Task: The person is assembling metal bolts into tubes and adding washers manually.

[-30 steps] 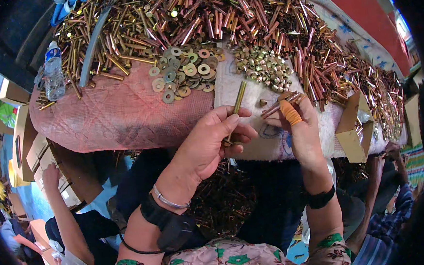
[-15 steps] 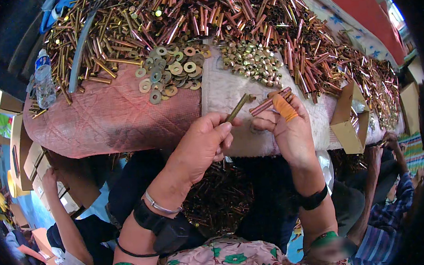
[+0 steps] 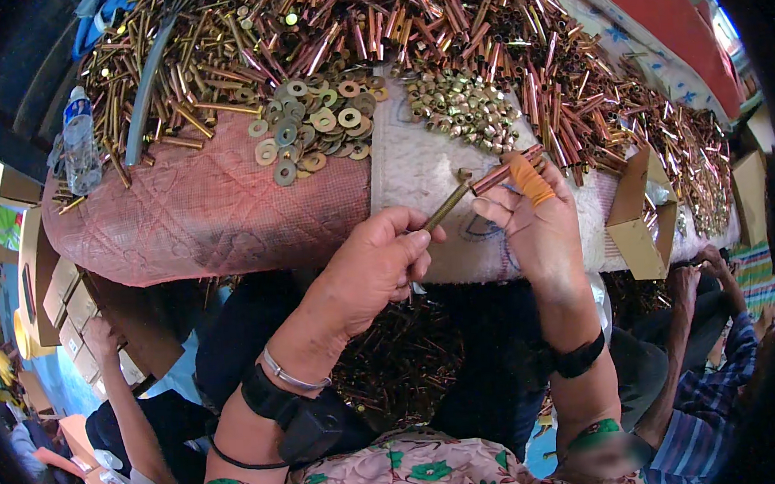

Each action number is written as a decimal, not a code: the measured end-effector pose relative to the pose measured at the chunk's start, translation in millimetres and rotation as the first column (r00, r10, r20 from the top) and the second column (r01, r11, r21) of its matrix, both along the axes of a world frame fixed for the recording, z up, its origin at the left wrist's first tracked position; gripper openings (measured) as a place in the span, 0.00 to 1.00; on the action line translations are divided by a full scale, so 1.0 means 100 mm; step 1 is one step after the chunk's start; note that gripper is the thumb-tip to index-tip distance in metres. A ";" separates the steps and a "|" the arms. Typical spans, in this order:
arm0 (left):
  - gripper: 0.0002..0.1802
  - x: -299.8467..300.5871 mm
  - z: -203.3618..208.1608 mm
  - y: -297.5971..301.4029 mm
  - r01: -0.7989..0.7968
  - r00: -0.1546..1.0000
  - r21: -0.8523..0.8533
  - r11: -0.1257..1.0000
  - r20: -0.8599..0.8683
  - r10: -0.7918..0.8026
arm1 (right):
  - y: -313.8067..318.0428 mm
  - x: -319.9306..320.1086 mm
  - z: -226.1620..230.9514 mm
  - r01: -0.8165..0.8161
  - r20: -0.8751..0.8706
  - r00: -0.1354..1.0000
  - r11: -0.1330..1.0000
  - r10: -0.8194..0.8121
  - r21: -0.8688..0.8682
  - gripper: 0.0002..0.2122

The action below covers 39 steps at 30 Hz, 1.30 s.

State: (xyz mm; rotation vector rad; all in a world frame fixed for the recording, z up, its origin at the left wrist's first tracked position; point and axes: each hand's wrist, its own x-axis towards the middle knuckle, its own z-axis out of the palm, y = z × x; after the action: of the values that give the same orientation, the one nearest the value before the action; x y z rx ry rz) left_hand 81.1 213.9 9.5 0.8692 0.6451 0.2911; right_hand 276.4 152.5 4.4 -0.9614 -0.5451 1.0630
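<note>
Left hand (image 3: 373, 262): thumb and curled fingers pinch a threaded bolt (image 3: 447, 209), which slants up and rightward from them.
Right hand (image 3: 542, 224): partly curled, an orange wrap (image 3: 531, 183) on one finger, gripping at least one copper-coloured tube (image 3: 493, 179).
Bolt tip (image 3: 465, 189): between the hands, right at the tube's end; contact is unclear.
Washers (image 3: 322, 122): piled beyond the left hand.
Metal nuts (image 3: 468, 113): heaped beyond the right hand.

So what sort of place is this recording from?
Probably a small, informal hardware workshop: loose metal tubes are heaped across a padded surface, washers lie in a pile, and an open cardboard box stands to the right.
</note>
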 end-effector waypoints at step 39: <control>0.12 0.00 -0.01 -0.03 -0.118 0.992 -0.077 0.990 0.029 0.120 | -0.05 -0.52 -0.04 -0.251 0.064 0.961 0.946 0.269 -0.207 0.02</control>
State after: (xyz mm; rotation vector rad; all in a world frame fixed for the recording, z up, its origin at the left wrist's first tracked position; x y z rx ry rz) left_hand 81.4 211.1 8.1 0.7541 0.6736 0.3857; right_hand 224.2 147.1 0.7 -1.1380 -0.6644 1.3337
